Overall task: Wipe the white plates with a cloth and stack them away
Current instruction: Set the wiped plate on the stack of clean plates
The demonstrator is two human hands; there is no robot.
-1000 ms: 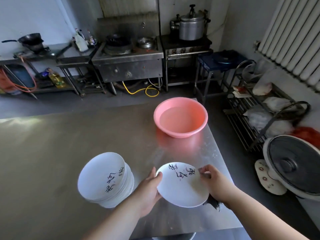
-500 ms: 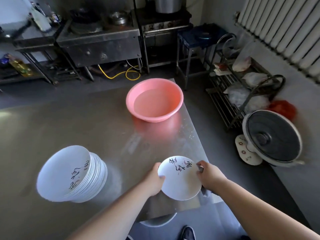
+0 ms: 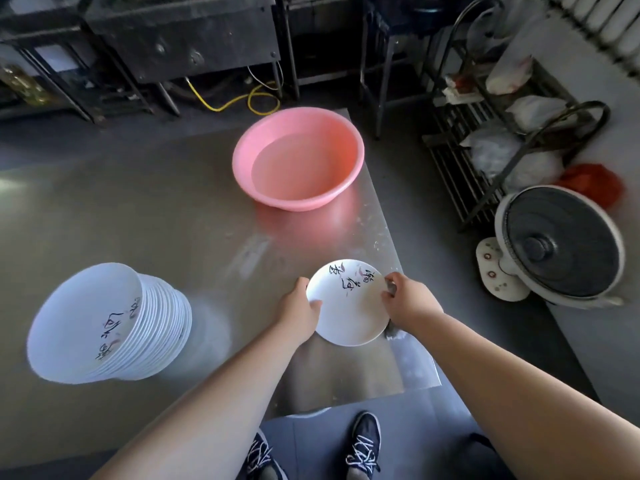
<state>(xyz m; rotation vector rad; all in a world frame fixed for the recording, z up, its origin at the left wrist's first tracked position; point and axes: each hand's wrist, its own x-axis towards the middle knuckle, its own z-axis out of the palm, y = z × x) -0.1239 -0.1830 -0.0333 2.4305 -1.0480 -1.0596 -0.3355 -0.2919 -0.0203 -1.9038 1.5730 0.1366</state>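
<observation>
A white plate (image 3: 346, 315) with black and red writing is held above the steel table's (image 3: 166, 237) near right corner. My left hand (image 3: 300, 311) grips its left rim, thumb on top. My right hand (image 3: 408, 301) grips the right rim together with a dark grey cloth (image 3: 391, 330), which shows only a little at my fingers and below the plate. A tall, leaning stack of white plates (image 3: 110, 323) stands on the table at the left.
A pink basin (image 3: 298, 157) with water sits at the table's far right. Beyond the right edge a white fan (image 3: 561, 247) lies on the floor beside a wire rack (image 3: 491, 126) of bags. Dark cooking stands (image 3: 180, 39) line the back. My shoes (image 3: 363, 445) are below the table's edge.
The view has tilted downward, so the table scene sits higher and my shoes show. Both hands still hold the plate, which has turned a little. The stack has not moved.
</observation>
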